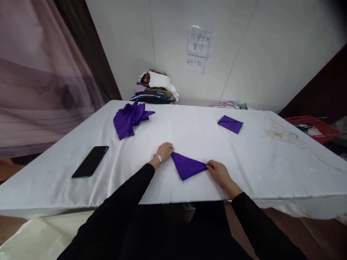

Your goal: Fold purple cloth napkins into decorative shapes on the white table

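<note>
A purple cloth napkin [187, 167], folded into a triangle, lies on the white-covered table [179, 122] in front of me. My left hand [165, 151], with a bracelet at the wrist, pinches its upper left corner. At the right corner, my right hand [218, 172] grips the cloth between thumb and fingers. Farther back on the right rests a purple napkin folded into a flat packet [231, 124]. A loose, crumpled heap of purple napkins [129, 119] sits at the back left.
A black smartphone [90, 162] lies on the table's left side. Beyond the far edge is a stack of folded clothes [155, 88] by the wall. Pale threads [283, 133] spread over the right side, near a red basket [320, 130]. Handwritten paper signs [199, 43] hang on the wall.
</note>
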A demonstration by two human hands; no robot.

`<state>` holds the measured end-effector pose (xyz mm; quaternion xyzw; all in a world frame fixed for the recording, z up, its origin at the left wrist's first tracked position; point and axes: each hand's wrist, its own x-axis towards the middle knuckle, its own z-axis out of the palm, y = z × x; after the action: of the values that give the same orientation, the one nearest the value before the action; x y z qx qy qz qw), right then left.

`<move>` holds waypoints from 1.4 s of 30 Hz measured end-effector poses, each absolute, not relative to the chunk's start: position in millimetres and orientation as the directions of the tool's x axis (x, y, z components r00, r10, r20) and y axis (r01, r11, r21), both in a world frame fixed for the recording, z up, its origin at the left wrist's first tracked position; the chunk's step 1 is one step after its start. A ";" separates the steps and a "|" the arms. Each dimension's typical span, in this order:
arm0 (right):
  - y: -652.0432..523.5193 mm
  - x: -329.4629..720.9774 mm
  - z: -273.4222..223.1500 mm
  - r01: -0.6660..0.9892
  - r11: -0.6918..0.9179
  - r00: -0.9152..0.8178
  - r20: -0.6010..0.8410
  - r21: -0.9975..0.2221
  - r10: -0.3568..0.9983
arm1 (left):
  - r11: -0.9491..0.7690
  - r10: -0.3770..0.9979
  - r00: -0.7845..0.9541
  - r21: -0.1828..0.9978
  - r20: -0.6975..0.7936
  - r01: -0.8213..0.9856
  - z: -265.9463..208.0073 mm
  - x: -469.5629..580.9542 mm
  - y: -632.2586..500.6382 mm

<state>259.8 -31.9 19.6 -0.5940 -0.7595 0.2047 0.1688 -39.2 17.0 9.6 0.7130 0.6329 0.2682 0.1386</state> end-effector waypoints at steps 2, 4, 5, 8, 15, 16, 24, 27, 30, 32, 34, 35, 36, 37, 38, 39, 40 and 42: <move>-31.4 259.9 20.3 0.826 0.202 -0.233 0.006 -0.526 0.972 | -0.182 0.969 0.061 0.529 0.239 0.829 17.9 -18.5 9.9; -30.5 260.1 20.8 0.814 0.194 -0.231 0.001 -0.547 0.973 | -0.300 0.944 0.179 0.498 0.276 0.813 25.1 8.8 -3.0; -29.7 260.3 20.9 0.806 0.193 -0.232 0.000 -0.560 0.973 | -0.382 0.920 0.278 0.476 0.275 0.793 27.1 22.9 -10.9; -26.0 261.9 19.8 0.772 0.183 -0.237 -0.008 -0.609 0.972 | -0.544 0.834 0.524 0.419 0.173 0.727 23.9 56.0 -33.0; -9.2 275.1 11.0 0.474 -0.013 -0.226 -0.136 -0.881 0.965 | -0.600 0.782 0.618 0.360 0.077 0.714 4.1 65.7 -40.3; -7.8 277.1 10.0 0.411 -0.050 -0.210 -0.148 -0.910 0.967 | -0.604 0.780 0.620 0.356 0.081 0.713 3.8 64.8 -39.6; -11.0 277.9 16.9 0.390 -0.059 -0.262 -0.172 -0.919 0.950 | -0.612 0.777 0.624 0.337 0.089 0.715 5.8 65.7 -40.8; -8.4 275.2 22.9 0.488 -0.047 -0.290 -0.213 -0.872 0.933 | -0.602 0.784 0.615 0.348 0.086 0.719 4.4 65.3 -41.1; -4.2 272.5 25.4 0.526 -0.040 -0.312 -0.237 -0.849 0.920 | -0.584 0.793 0.603 0.385 0.085 0.715 5.0 64.4 -40.7; -2.1 271.2 24.9 0.498 -0.033 -0.334 -0.227 -0.866 0.915 | -0.548 0.812 0.578 0.440 0.076 0.712 7.5 64.6 -39.0; -1.7 270.4 24.0 0.443 -0.038 -0.349 -0.211 -0.896 0.913 | -0.469 0.856 0.514 0.513 0.064 0.719 10.9 66.2 -35.3; -2.4 270.3 23.6 0.409 -0.045 -0.348 -0.201 -0.911 0.916 | -0.424 0.880 0.471 0.549 0.061 0.721 12.6 67.5 -32.7; -4.1 270.2 23.5 0.378 -0.054 -0.336 -0.192 -0.924 0.922 | -0.386 0.899 0.433 0.580 0.062 0.718 14.2 69.1 -29.9; -6.7 270.1 23.5 0.351 -0.068 -0.309 -0.184 -0.934 0.933 | -0.360 0.912 0.403 0.604 0.068 0.711 15.4 70.8 -27.0; -10.5 270.0 23.7 0.330 -0.086 -0.263 -0.179 -0.940 0.948 | -0.346 0.921 0.382 0.620 0.079 0.704 16.2 72.7 -24.1; -15.5 269.7 24.0 0.319 -0.111 -0.208 -0.184 -0.941 0.961 | -0.342 0.924 0.371 0.630 0.092 0.697 16.6 74.6 -21.5; -21.5 269.1 24.2 0.314 -0.146 -0.155 -0.202 -0.938 0.967 | -0.343 0.926 0.364 0.633 0.103 0.694 16.7 76.6 -19.3; -35.4 266.7 24.3 0.281 -0.240 -0.087 -0.273 -0.929 0.958 | -0.343 0.929 0.351 0.626 0.117 0.700 16.4 80.6 -16.2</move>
<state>266.7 -35.4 24.3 -0.5918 -0.5234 0.5192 0.3259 80.6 -16.2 16.4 0.7850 0.5188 0.2355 0.2433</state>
